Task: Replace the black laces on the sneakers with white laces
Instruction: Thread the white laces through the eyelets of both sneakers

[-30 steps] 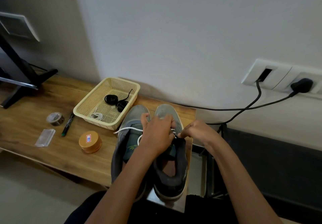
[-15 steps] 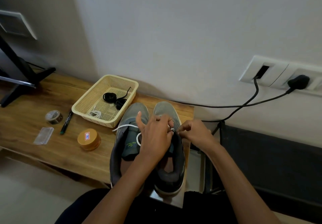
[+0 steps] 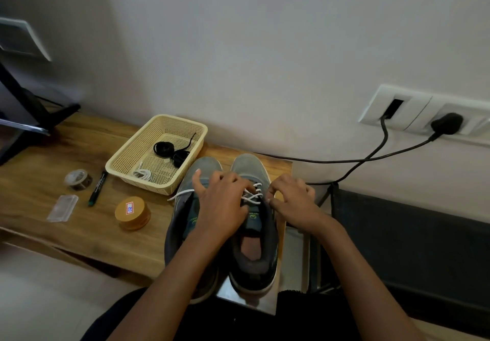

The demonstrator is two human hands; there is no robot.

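Note:
Two grey sneakers stand side by side on the wooden table's right end, toes toward the wall. The right sneaker has a white lace crossed through its upper eyelets. My left hand lies over the gap between the shoes, its fingers curled on the lace's left side. My right hand pinches the lace end at the right eyelets. The left sneaker is partly hidden by my left arm; a loose white lace end trails off its left side.
A cream plastic basket behind the left sneaker holds coiled black laces and a white lace bundle. A tape roll, marker, clear packet and round wooden box lie left. Black cables run from wall sockets.
The white lace crossings on the right sneaker now show between my hands. My left hand has slid slightly left and my right hand has drawn a little to the right.

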